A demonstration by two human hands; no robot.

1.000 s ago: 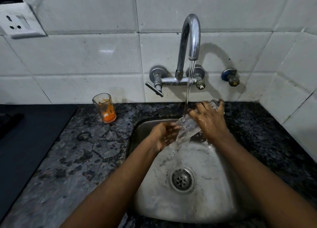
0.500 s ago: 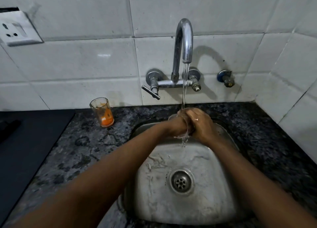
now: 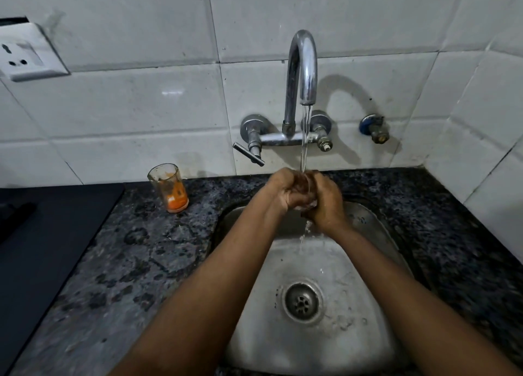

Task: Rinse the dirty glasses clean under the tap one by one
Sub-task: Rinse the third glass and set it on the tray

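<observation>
A clear glass [image 3: 305,187] is held upright under the running tap [image 3: 304,70], above the back of the steel sink [image 3: 376,228]. My left hand [image 3: 284,190] and my right hand [image 3: 325,203] both wrap around it, hiding most of it. Water falls into its mouth and spills down into the basin. A second glass [image 3: 169,187], smeared with orange residue, stands on the dark granite counter [image 3: 135,251] left of the sink.
A black hob [image 3: 42,234] covers the counter's left end. The tap lever [image 3: 249,153] sticks out left of the spout, and a small valve [image 3: 375,128] is on the tiled wall to the right. A wall socket [image 3: 25,53] is at upper left.
The glass went from tilted on its side in the stream to upright under it, and both hands closed round it. The view has shifted slightly.
</observation>
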